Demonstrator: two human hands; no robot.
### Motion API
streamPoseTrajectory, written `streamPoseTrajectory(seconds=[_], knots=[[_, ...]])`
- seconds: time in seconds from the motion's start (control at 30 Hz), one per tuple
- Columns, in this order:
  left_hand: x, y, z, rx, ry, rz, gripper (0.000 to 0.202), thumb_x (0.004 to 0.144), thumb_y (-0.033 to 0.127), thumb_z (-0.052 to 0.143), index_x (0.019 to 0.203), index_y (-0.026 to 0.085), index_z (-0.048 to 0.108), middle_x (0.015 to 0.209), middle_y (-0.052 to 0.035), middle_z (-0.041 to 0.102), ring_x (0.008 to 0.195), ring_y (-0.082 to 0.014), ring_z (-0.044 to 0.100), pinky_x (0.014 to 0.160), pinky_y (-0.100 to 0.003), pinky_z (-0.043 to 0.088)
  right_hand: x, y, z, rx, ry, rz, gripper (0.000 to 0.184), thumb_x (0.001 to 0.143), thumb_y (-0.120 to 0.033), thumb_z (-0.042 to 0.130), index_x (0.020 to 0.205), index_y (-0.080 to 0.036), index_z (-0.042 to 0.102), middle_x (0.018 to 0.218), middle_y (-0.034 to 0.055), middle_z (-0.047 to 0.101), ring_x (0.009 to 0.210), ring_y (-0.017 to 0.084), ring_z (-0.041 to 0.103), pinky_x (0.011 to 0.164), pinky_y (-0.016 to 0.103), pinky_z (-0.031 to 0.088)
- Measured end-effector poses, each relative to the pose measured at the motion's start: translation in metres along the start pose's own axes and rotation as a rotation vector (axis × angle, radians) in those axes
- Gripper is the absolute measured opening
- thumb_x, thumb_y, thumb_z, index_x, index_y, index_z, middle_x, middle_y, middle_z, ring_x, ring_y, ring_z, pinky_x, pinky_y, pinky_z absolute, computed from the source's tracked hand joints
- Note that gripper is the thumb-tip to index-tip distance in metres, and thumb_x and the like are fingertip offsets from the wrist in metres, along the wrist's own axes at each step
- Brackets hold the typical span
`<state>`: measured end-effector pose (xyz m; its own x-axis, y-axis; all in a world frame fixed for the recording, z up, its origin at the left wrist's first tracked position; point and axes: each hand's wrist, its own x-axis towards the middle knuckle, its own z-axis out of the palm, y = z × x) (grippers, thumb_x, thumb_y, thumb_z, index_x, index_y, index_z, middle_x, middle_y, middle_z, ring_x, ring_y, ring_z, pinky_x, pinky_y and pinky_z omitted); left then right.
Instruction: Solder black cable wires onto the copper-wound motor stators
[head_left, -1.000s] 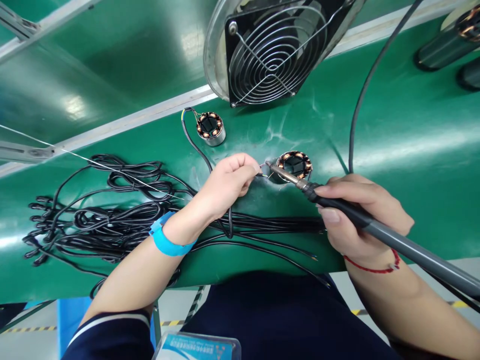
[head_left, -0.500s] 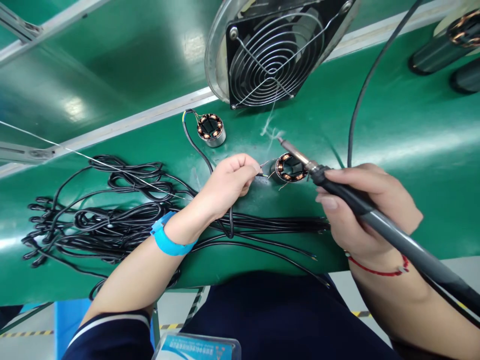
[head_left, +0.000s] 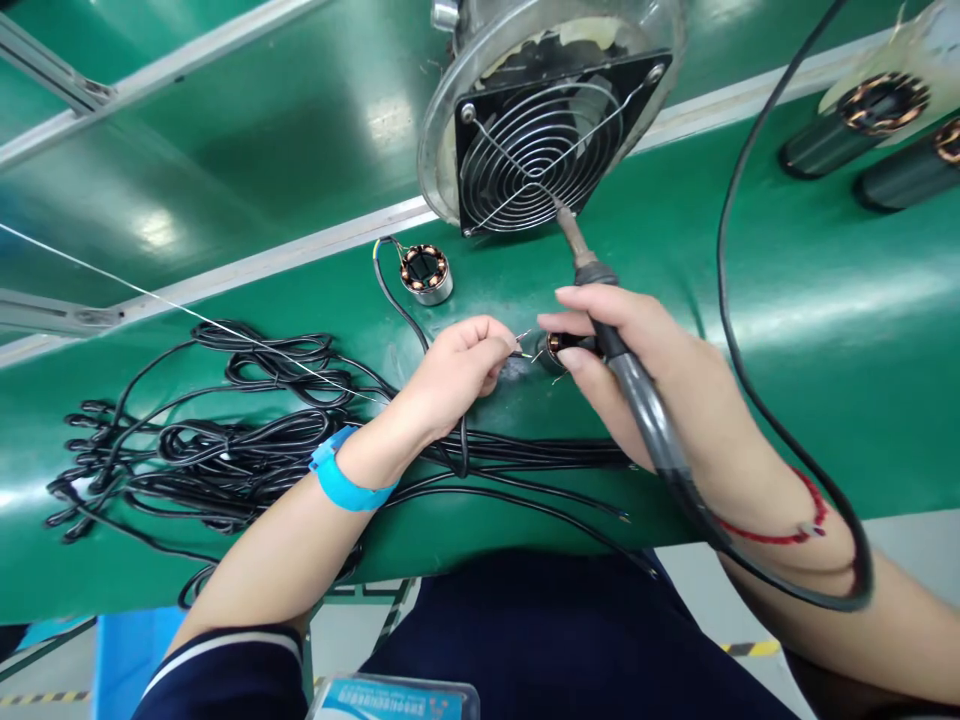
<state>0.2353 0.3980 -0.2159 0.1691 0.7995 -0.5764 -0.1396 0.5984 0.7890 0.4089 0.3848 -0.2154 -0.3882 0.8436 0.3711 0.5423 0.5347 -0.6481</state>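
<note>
Pinching wire ends [head_left: 524,354] in grip of L hand [head_left: 469,365], holding iron [head_left: 639,388] in grip of R hand [head_left: 667,375] w/ tip [head_left: 559,207] up by fan [head_left: 536,165]. See stator [head_left: 553,344] on tabletop [head_left: 840,330] btwn hands (partly hidden by R). Best steady wire ends, bring tip in slowly, clear of L hand.

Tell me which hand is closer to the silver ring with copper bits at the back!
Left. The left hand is just in front of the silver ring, slightly right. The right hand, holding the soldering iron, is farther right.

Navy clothing [head_left: 540,640] with white sleeve trim accompanies a blue wristband [head_left: 351,488], red bracelet [head_left: 776,540] and badge [head_left: 394,698].
</note>
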Motion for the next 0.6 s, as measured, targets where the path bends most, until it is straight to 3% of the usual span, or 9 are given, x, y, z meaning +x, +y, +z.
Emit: streamPoseTrajectory(seconds=[0.13, 0.43, 0.6], knots=[[0.001, 0.000, -0.001, 0.000, -0.003, 0.007, 0.023, 0.081, 0.004, 0.049, 0.062, 0.015, 0.046, 0.047, 0.0082, 0.038, 0.037, -0.0001, 0.026, 0.041, -0.016, 0.014, -0.004, 0.012, 0.016, -0.025, 0.022, 0.023, 0.046, 0.089, -0.020, 0.056, 0.133, -0.029, 0.047, 0.121, 0.0081, 0.068, 0.108, 0.028, 0.066, 0.086, 0.049, 0.055], [-0.001, -0.001, 0.001, -0.001, 0.018, 0.037, 0.022, 0.080, 0.001, 0.047, 0.062, 0.015, 0.047, 0.045, 0.0084, 0.039, 0.037, -0.0004, 0.027, 0.041, -0.015, 0.015, -0.006, 0.013, 0.024, -0.007, 0.117, 0.001, 0.049, 0.088, -0.019, 0.059, 0.134, -0.030, 0.046, 0.105, 0.0040, 0.073, 0.096, 0.024, 0.066, 0.084, 0.043, 0.051], [-0.002, -0.003, 0.002, -0.001, 0.024, 0.076, 0.019, 0.081, 0.003, 0.047, 0.066, 0.015, 0.048, 0.048, 0.0088, 0.039, 0.038, -0.0010, 0.027, 0.041, -0.016, 0.016, -0.006, 0.013, 0.034, -0.035, 0.139, -0.098, 0.046, 0.087, -0.018, 0.057, 0.132, -0.027, 0.047, 0.093, 0.0017, 0.072, 0.086, 0.022, 0.063, 0.077, 0.039, 0.048]])
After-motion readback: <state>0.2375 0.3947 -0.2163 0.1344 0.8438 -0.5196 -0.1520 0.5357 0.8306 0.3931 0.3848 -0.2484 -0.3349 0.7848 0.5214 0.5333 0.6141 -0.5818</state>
